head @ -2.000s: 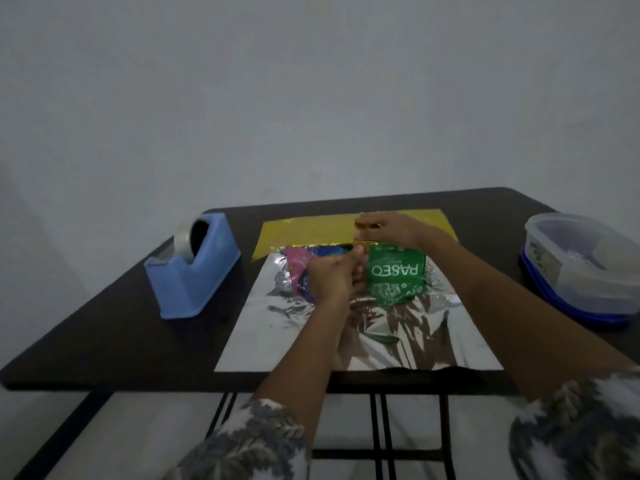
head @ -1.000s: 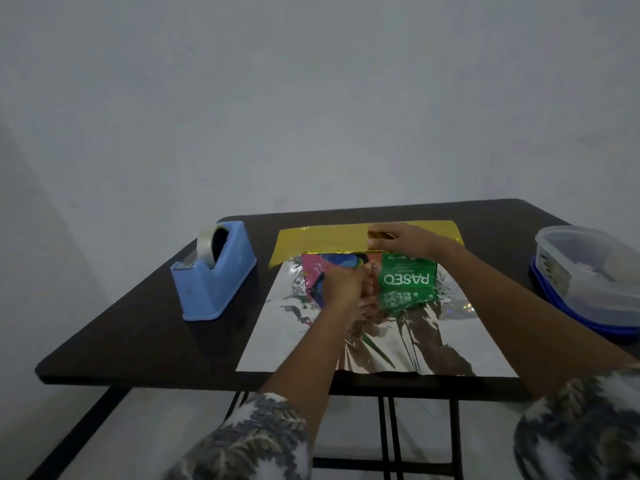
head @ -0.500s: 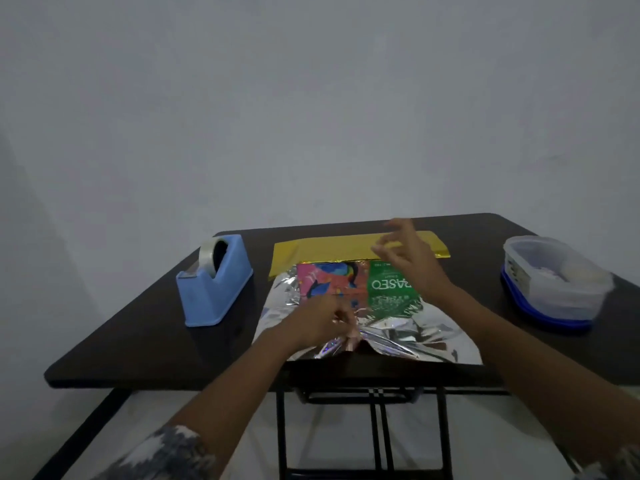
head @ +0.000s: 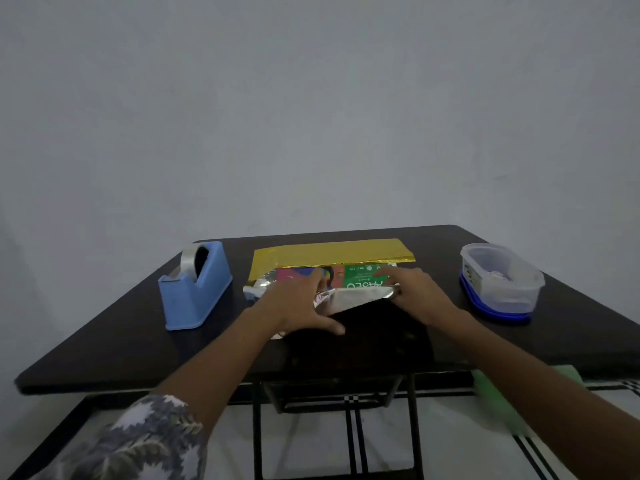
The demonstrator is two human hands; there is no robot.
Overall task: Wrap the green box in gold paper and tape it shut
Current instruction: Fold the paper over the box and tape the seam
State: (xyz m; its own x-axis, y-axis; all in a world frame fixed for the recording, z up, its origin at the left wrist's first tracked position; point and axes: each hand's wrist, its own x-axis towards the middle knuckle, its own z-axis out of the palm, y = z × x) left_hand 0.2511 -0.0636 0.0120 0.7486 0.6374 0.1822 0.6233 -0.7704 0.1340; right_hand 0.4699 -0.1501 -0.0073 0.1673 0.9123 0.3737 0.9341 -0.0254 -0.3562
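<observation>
The green box [head: 362, 276] lies in the middle of the dark table [head: 121, 337], its green and multicoloured top partly showing. The gold paper [head: 329, 252] lies under it, silver side up, with a gold flap folded over the box's far edge. The sheet's near part is lifted over the box, and its silver edge runs between my hands. My left hand [head: 298, 304] grips that edge on the left, fingers over the box and thumb toward me. My right hand [head: 415, 292] pinches the edge's right corner. The box's near side is hidden.
A blue tape dispenser [head: 195, 287] with a roll of clear tape stands left of the paper. A clear plastic container [head: 500, 280] on a blue lid sits at the right. The grey wall rises behind the table's far edge. Table legs and floor show below.
The near part of the sheet, flat on the table before, has been lifted and drawn over the box. Both hands moved from the box's top to the sheet's near edge. The view shifted back.
</observation>
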